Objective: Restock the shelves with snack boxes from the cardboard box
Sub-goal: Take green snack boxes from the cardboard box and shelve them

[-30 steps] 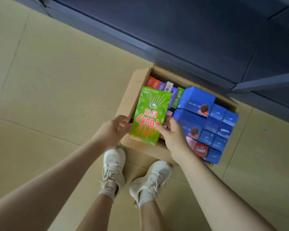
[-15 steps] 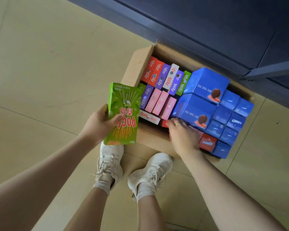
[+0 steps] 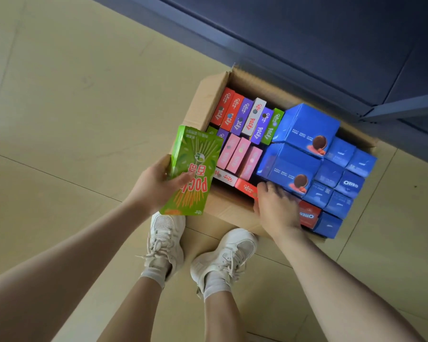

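From the head view: the left hand (image 3: 158,186) holds a green snack box (image 3: 194,171) by its side, thumb on the front, fingers behind, up over the left edge of the cardboard box (image 3: 208,102) on the floor (image 3: 72,95). The right hand (image 3: 276,206) is down inside the cardboard box, fingers curled at a red box (image 3: 246,187) & touching a big blue box (image 3: 286,169); can't tell if it really grips anything yet. Lots more snack boxes are packed tight in there, incl. pink boxes (image 3: 240,155). What could go wrong: the green box is held w/ one hand near its edge, so it may tip & slip out if the hand shakes. The red box looks squeezed btwn others, so a hard pull may drag the neighbors out or bend it. The shoes (image 3: 166,240) stand right by the cardboard box, so a dropped box may land on them.
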Tool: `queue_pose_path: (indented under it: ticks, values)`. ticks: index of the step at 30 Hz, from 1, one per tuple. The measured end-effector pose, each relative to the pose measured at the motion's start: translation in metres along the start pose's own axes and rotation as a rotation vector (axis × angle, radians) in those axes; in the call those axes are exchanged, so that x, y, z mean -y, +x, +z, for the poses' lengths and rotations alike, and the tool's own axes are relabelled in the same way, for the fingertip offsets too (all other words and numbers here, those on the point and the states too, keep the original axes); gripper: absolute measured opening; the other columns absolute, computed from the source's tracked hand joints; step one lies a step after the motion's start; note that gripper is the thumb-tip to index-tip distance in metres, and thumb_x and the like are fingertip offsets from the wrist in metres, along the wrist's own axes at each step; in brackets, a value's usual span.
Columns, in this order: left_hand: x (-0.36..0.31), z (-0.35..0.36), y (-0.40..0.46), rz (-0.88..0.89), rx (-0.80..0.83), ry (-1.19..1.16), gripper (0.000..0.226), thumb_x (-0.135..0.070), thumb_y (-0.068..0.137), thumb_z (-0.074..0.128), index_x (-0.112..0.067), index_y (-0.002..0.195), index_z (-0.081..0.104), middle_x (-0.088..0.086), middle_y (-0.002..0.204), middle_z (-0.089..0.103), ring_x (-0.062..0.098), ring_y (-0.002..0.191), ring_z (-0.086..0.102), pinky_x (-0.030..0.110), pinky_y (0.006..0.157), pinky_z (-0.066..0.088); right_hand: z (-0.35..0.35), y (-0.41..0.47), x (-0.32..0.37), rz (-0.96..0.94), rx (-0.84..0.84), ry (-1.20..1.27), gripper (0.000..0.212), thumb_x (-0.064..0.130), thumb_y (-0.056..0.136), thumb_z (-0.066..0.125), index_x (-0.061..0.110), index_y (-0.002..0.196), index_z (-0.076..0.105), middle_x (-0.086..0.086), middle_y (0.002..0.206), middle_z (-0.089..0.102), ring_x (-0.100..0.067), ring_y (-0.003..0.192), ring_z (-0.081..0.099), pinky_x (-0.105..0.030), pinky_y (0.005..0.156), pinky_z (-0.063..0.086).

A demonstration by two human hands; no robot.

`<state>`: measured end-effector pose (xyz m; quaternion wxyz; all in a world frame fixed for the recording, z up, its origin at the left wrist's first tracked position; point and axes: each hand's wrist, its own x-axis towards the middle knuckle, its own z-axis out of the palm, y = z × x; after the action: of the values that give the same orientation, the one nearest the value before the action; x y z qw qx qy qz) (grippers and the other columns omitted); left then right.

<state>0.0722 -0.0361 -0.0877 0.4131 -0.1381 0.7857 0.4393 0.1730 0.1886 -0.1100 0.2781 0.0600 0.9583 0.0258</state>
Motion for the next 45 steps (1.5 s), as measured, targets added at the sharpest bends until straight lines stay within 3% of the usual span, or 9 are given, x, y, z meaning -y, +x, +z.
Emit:
queue_pose_path:
  ticks: [4, 8, 17, 24, 30, 34, 37, 42, 45]
  values:
    - [-0.036, -0.012, -0.027, 0.017, -0.027, 0.014, 0.022, -0.036, 0.078, 0.070, -0.024, 0.091, 0.058, 0.002, 0.088, 0.072, 0.023, 0.081, 0.068, 0.046, 0.080, 0.054, -0.054, -0.030, -0.024, 0.050, -0.041, 0.663, 0.023, 0.022, 0.086, 0.060, 0.011, 0.106, 0.054, -0.004, 0.101, 0.058, -0.018, 0.084, 0.059, -0.026, 0.061, 0.040]
    - [-0.090, -0.032, -0.068, 0.074, -0.021, 0.019, 0.018, -0.035, 0.077, 0.071, -0.026, 0.086, 0.058, 0.004, 0.087, 0.071, 0.026, 0.081, 0.067, 0.045, 0.079, 0.053, -0.148, -0.048, -0.068, 0.146, -0.055, 1.082, 0.016, 0.023, 0.086, 0.063, 0.025, 0.099, 0.054, 0.019, 0.083, 0.058, 0.014, 0.070, 0.054, -0.003, 0.062, 0.038]
    - [-0.257, -0.094, -0.212, 0.298, -0.034, -0.165, 0.009, -0.026, 0.080, 0.069, -0.032, 0.085, 0.064, -0.010, 0.075, 0.072, 0.006, 0.066, 0.064, 0.022, 0.061, 0.053, -0.402, -0.134, -0.101, 0.169, -0.376, 1.695, 0.008, 0.021, 0.082, 0.062, 0.022, 0.075, 0.060, 0.014, 0.064, 0.065, 0.001, 0.059, 0.057, -0.014, 0.057, 0.047]
    - [-0.377, -0.154, -0.342, 0.536, 0.194, -0.120, 0.009, -0.026, 0.082, 0.067, -0.022, 0.089, 0.064, 0.005, 0.084, 0.068, 0.017, 0.073, 0.061, 0.033, 0.068, 0.052, -0.539, -0.217, -0.086, 0.148, -0.513, 1.908, 0.020, 0.030, 0.089, 0.057, 0.020, 0.074, 0.065, 0.008, 0.062, 0.069, -0.005, 0.055, 0.063, -0.016, 0.049, 0.048]
    - [-0.438, -0.163, -0.410, 0.718, 0.302, 0.018, 0.013, -0.030, 0.084, 0.066, -0.023, 0.095, 0.064, 0.005, 0.089, 0.073, 0.019, 0.078, 0.068, 0.040, 0.075, 0.055, -0.582, -0.254, -0.067, 0.291, -0.467, 1.999, 0.063, 0.066, 0.068, 0.064, 0.023, 0.113, 0.059, -0.006, 0.118, 0.062, -0.028, 0.108, 0.060, -0.051, 0.097, 0.045]
    - [-0.477, -0.171, -0.431, 0.817, 0.386, 0.293, 0.019, -0.029, 0.082, 0.067, -0.023, 0.101, 0.065, 0.002, 0.094, 0.073, 0.016, 0.082, 0.069, 0.035, 0.077, 0.055, -0.602, -0.270, -0.074, 0.041, -0.491, 1.990, 0.035, 0.051, 0.059, 0.070, 0.027, 0.083, 0.062, 0.001, 0.078, 0.073, -0.016, 0.073, 0.071, -0.030, 0.056, 0.056]
    - [-0.507, -0.176, -0.445, 0.846, 0.422, 0.381, 0.040, -0.043, 0.075, 0.069, -0.023, 0.109, 0.063, 0.001, 0.096, 0.072, 0.017, 0.088, 0.069, 0.035, 0.081, 0.055, -0.611, -0.283, -0.093, 0.011, -0.556, 1.912, 0.021, 0.053, 0.063, 0.066, 0.037, 0.077, 0.063, 0.005, 0.079, 0.071, -0.014, 0.074, 0.070, -0.028, 0.057, 0.054]
    - [-0.530, -0.166, -0.456, 0.724, 0.807, -0.241, 0.080, -0.072, 0.061, 0.063, -0.019, 0.120, 0.057, 0.007, 0.124, 0.060, 0.025, 0.109, 0.060, 0.036, 0.091, 0.050, -0.619, -0.290, -0.136, 0.247, -0.791, 2.241, 0.032, 0.055, 0.085, 0.052, 0.024, 0.093, 0.057, 0.003, 0.070, 0.074, -0.019, 0.064, 0.071, -0.035, 0.047, 0.054]
    - [-0.531, -0.131, -0.459, 0.915, 0.701, -0.257, 0.087, -0.059, 0.061, 0.073, -0.016, 0.130, 0.043, 0.005, 0.127, 0.060, 0.023, 0.113, 0.059, 0.034, 0.096, 0.049, -0.630, -0.293, -0.159, 0.312, -0.768, 2.358, 0.040, 0.058, 0.086, 0.048, 0.021, 0.094, 0.060, -0.001, 0.066, 0.073, -0.018, 0.058, 0.070, -0.033, 0.042, 0.052]
